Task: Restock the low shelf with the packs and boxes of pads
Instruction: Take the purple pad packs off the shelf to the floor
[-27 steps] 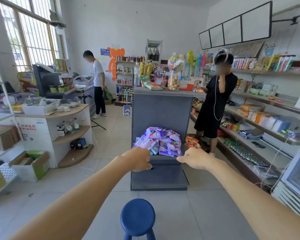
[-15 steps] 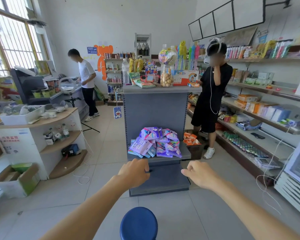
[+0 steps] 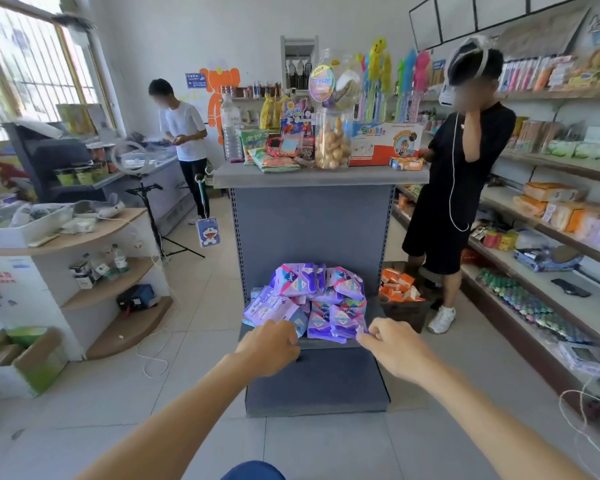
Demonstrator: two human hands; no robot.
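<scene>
The left hand [image 3: 269, 348] is curled into a loose fist at the front lip of the low shelf [image 3: 326, 344] of the grey shelf unit [image 3: 312, 230]. Its knuckles are just beside a pale blue pack, and I cannot tell whether the fingers hold anything. The packs of pads [image 3: 312, 299] lie in a loose purple and blue heap on that low shelf, against the unit's back panel. The right hand [image 3: 394, 348] reaches to the shelf's right front corner and pinches the lower corner of a purple pack [image 3: 343, 320] at the edge of the heap. Well to the left of the unit stands a curved counter [image 3: 84, 237], and behind it, further back, a person in white [image 3: 184, 133]. A blue stool [image 3: 253, 471] shows in front of the unit at the bottom edge of the view. Orange boxes [image 3: 397, 285] sit in a bin just to the right of the unit. A person in black [image 3: 465, 174] stands beside them, with wall shelves [image 3: 568, 306] further right.
</scene>
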